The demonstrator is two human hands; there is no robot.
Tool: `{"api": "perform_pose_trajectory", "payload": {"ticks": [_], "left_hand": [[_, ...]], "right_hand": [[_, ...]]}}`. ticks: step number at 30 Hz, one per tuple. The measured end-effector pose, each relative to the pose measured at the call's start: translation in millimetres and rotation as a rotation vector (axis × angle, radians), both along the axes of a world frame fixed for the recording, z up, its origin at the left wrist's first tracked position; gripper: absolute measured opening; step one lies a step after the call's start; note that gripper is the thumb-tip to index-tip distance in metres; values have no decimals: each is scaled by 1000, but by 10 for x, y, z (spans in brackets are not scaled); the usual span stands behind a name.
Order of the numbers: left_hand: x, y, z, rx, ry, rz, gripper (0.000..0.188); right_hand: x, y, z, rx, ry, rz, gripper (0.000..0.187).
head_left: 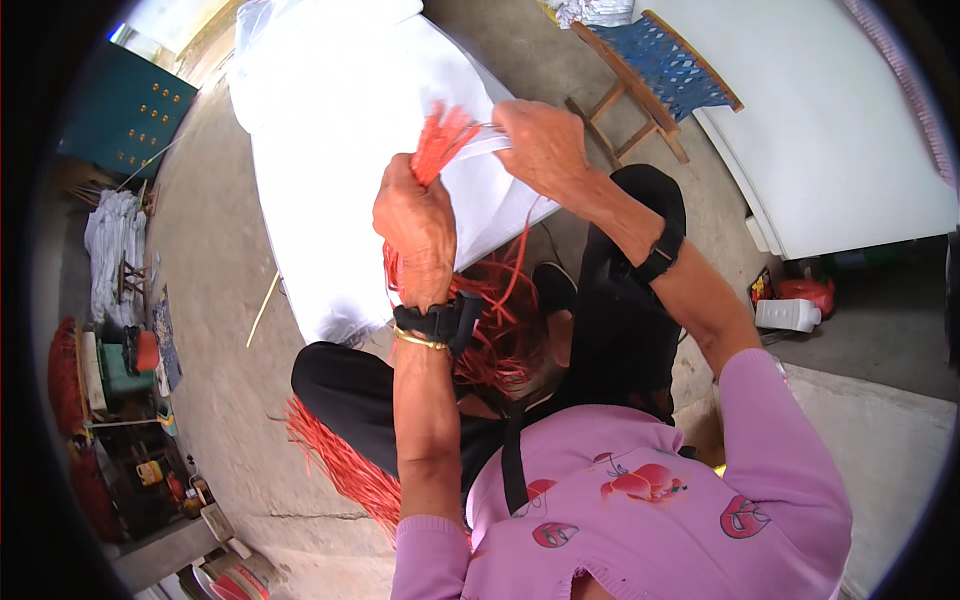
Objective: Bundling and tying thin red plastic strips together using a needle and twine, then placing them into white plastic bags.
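Note:
My left hand [412,210] is closed round a bundle of thin red strips [440,140], whose ends fan out above the fist. Close beside it on the right, my right hand [545,145] is pinched at the bundle's edge. A thin dark piece and a pale band show between its fingers and the strips; I cannot make out which it holds. One red strand hangs down below that hand. Both hands are over a large white covered surface [330,200]. More loose red strips [500,310] lie in a tangle between my knees.
Long red strips [340,465] lie by my left thigh. A wooden stool with a blue woven seat [660,65] stands ahead right, near a big white panel [830,130]. A white jug [787,315] is at the right. A teal cabinet [125,110] stands far left.

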State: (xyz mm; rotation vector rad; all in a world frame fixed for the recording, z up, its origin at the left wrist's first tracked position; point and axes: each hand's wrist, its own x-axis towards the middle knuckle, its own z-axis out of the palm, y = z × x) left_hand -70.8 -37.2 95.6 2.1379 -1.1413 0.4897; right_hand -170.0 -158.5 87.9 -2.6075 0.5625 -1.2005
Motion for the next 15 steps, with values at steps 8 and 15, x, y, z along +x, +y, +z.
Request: {"api": "perform_pose_trajectory", "payload": {"ticks": [8,15], "left_hand": [[86,-69,-173,-654,950,-75,10],[90,224,-255,-866,1276,-169,21]], "right_hand": [[161,196,-20,426,-99,121,21],[485,493,-216,683,19,285,19]]}}
